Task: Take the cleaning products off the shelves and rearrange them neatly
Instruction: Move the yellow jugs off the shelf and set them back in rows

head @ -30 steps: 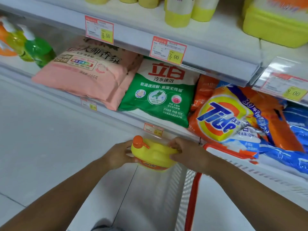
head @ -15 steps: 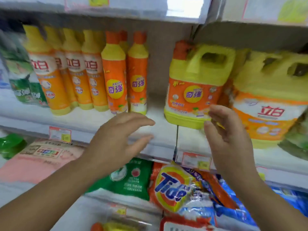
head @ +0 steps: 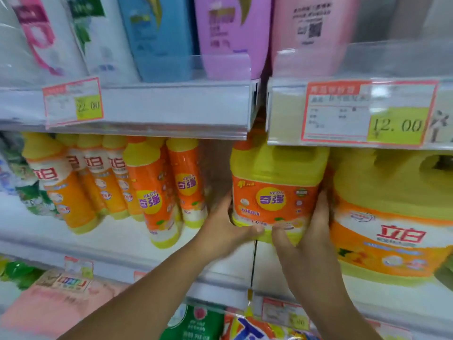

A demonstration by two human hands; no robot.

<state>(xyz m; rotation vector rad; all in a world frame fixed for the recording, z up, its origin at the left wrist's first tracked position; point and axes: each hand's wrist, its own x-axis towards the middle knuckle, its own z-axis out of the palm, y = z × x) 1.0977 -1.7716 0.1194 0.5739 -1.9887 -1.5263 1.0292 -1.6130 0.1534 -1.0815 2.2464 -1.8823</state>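
Yellow jug point(head: 274, 190) clasped between both hands, tight against larger jug point(head: 389, 217).

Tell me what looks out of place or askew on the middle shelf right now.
The tall orange bottles left of the hands lean at mixed angles instead of standing in straight rows. The yellow jug, gripped by the left hand and right hand, straddles the seam between two shelf sections. No spill or damage shows.

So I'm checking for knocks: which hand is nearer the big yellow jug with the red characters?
The right hand: it sits between the small orange-label jug it grips and the big jug. The left hand holds the small jug's far side.
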